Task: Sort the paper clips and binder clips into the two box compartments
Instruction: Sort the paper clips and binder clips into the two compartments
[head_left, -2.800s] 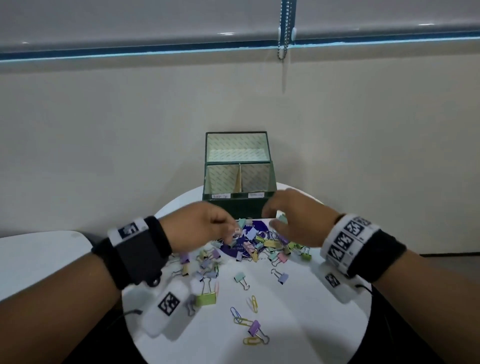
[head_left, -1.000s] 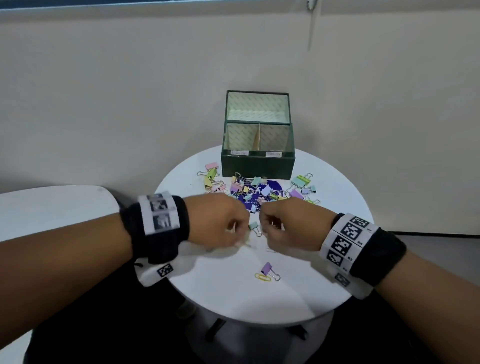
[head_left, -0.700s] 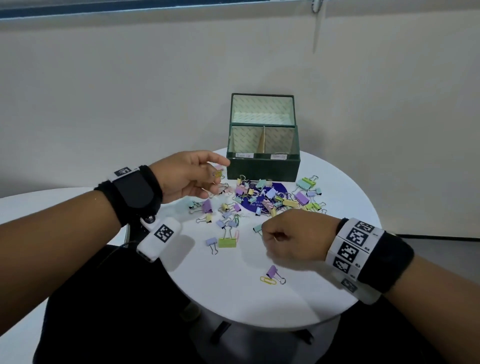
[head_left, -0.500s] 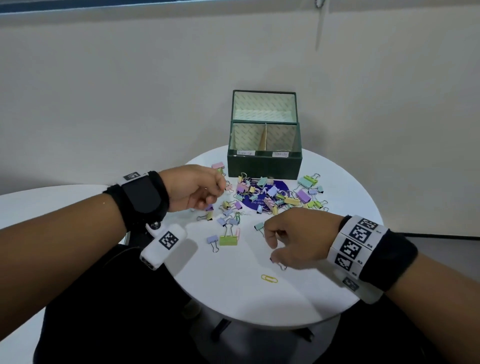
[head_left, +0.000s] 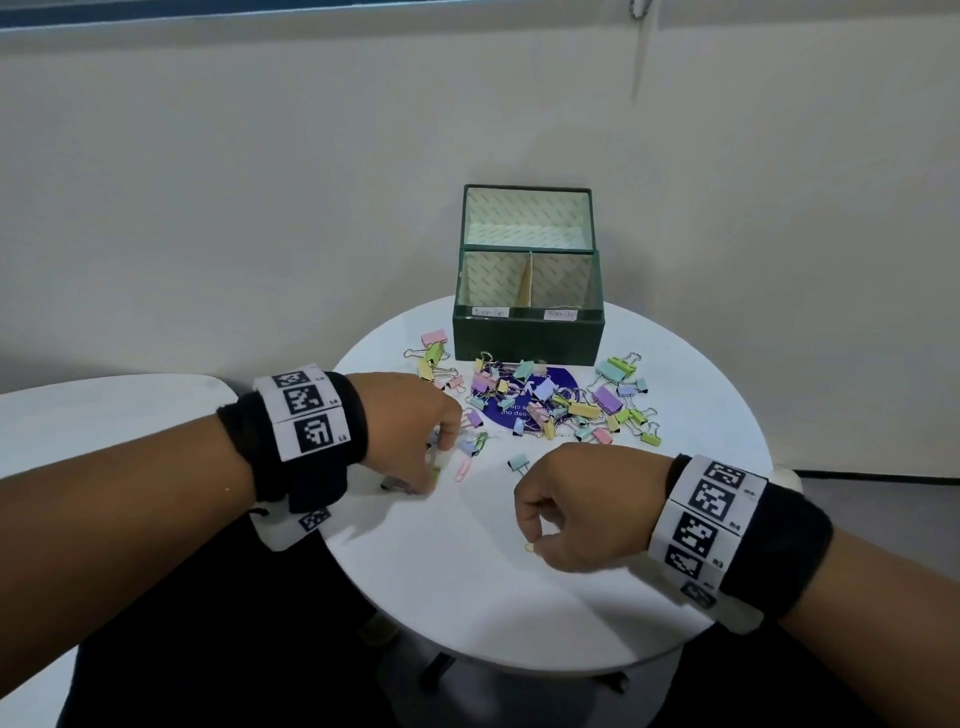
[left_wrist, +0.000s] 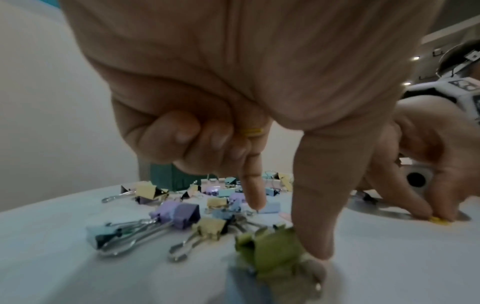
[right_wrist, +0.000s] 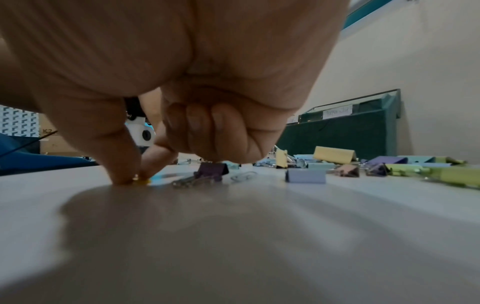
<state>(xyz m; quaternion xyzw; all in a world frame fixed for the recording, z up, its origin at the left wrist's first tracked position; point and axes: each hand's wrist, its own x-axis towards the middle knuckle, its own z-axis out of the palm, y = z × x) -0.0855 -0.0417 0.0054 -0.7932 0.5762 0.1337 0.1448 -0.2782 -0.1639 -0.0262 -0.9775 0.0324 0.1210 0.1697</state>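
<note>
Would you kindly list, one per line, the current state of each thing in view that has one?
Green box: lid open and standing upright, both compartments appear empty.
Yellow paper clip: on the table, pinched by the right hand.
Second yellow paper clip: tucked in the left hand, under its curled fingers.
Green binder clip: on the table, left thumb touching it.
Binder clip pile: unsorted, loose before the box.

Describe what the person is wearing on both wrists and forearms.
Both forearms are bare, with no sleeves. The left hand has a black fabric wristband carrying white panels printed with black square code markers. The right hand has the same kind of black band and marker panels. A small white camera housing, with its own marker, hangs under the left wrist; another white housing sits under the right.
</note>
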